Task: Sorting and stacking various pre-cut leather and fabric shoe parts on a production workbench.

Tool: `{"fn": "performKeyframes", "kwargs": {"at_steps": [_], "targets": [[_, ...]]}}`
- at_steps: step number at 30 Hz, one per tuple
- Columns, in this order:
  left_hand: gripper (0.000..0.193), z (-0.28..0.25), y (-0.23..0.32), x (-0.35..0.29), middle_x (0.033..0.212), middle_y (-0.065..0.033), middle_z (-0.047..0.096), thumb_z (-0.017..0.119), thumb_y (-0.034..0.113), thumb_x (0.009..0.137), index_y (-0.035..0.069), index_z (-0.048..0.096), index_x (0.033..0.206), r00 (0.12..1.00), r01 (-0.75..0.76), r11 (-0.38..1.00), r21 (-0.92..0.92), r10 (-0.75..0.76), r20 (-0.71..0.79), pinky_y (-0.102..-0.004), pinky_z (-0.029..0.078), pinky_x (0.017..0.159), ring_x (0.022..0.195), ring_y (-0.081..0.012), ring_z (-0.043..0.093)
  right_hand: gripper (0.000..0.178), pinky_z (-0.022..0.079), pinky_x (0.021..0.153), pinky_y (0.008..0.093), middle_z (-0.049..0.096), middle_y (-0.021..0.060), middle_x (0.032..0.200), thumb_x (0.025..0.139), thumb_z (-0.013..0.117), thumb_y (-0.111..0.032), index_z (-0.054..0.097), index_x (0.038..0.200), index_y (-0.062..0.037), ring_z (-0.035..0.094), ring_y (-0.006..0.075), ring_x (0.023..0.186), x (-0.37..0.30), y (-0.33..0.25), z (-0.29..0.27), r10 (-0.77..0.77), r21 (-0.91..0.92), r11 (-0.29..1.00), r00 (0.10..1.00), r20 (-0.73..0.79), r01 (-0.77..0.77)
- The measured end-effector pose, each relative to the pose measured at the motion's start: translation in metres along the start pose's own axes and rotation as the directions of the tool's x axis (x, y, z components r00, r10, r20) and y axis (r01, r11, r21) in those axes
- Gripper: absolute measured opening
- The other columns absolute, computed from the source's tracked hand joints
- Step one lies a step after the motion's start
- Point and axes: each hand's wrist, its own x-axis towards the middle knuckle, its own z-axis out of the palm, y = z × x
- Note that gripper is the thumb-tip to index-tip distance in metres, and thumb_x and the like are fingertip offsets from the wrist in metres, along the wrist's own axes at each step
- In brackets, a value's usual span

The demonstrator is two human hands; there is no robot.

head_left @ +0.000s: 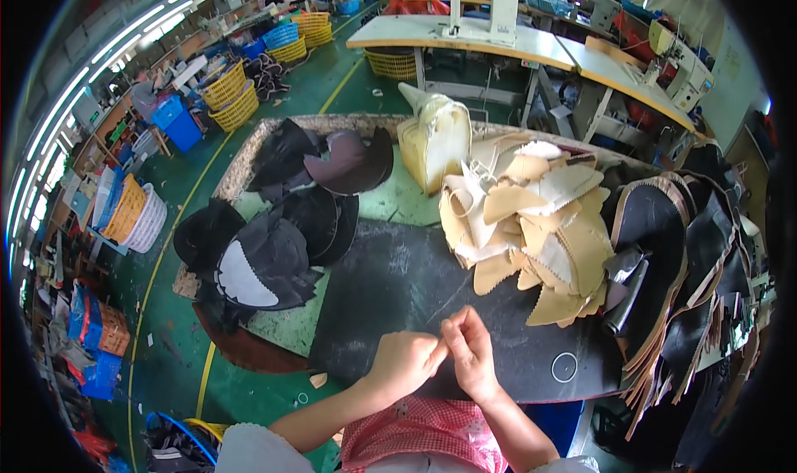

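My left hand [403,361] and my right hand [471,352] meet over the near edge of a black work mat [374,282]. Both have their fingers pinched together, tips almost touching. Anything between them is too small or too hidden to make out. Beyond my right hand lies a heap of tan cut pieces [581,224] with zigzag edges. To the left are piled black cut pieces [311,224], with a pale grey curved piece [245,275] on top. A thin white ring [564,367] rests on the mat right of my hands.
A yellowed, glue-like crusted container [433,145] stands at the table's back. Long black pieces with tan edges [652,232] hang over the right side, beside a shiny dark roll [624,294]. Farther off are a sewing machine table [498,39] and yellow baskets [234,103].
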Motion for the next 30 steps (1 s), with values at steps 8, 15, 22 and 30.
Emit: {"fn": "performKeyframes", "kwargs": {"at_steps": [8, 15, 22, 30], "targets": [[0.008, -0.126, -0.062, -0.017, 0.080, -0.0075, 0.071, 0.073, 0.013, 0.084, 0.009, 0.070, 0.078, 0.943, -0.007, 0.984, 0.176, 0.065, -0.327, -0.0368, 0.051, 0.071, 0.073, -0.0273, 0.066, 0.025, 0.047, 0.055, 0.0291, 0.060, 0.0029, 0.061, 0.096, 0.064, -0.015, 0.061, 0.076, -0.0007, 0.056, 0.0107, 0.055, -0.024, -0.026, -0.096, 0.078, -0.513, 0.832, 0.959, -0.272, -0.214], [0.055, -0.244, -0.191, -0.032, 0.092, -0.0194, 0.064, 0.069, 0.059, 0.083, 0.006, 0.068, 0.099, 0.775, 0.622, 0.536, 0.570, -0.320, -0.545, -0.0488, 0.049, 0.076, 0.089, -0.0405, 0.061, 0.023, 0.037, 0.052, 0.0280, 0.054, 0.0033, 0.057, 0.091, 0.069, -0.014, 0.061, 0.076, 0.0013, 0.049, 0.0084, 0.054, -0.071, -0.096, -0.145, 0.333, -0.779, 0.570, 0.940, -0.072, -0.262], [0.098, -0.245, -0.201, -0.018, 0.120, -0.0284, 0.058, 0.079, 0.066, 0.065, 0.000, 0.054, 0.132, 0.658, 0.753, 0.514, 0.411, -0.561, -0.502, -0.0446, 0.048, 0.095, 0.111, -0.0417, 0.059, 0.026, 0.050, 0.063, 0.0245, 0.071, 0.0042, 0.081, 0.078, 0.081, -0.011, 0.072, 0.102, -0.0052, 0.065, 0.0104, 0.071, -0.069, -0.108, -0.128, 0.605, -0.807, 0.488, 0.796, 0.038, -0.332], [0.070, -0.256, -0.239, -0.010, 0.088, -0.0183, 0.064, 0.089, 0.053, 0.055, 0.003, 0.055, 0.092, 0.819, 0.574, 0.656, 0.490, -0.472, -0.327, -0.0421, 0.049, 0.076, 0.087, -0.0348, 0.063, 0.011, 0.047, 0.061, 0.0256, 0.068, 0.0062, 0.077, 0.083, 0.072, -0.003, 0.069, 0.094, 0.0005, 0.059, 0.0114, 0.065, -0.056, -0.106, -0.115, 0.311, -0.840, 0.505, 0.949, -0.039, -0.200]]}}
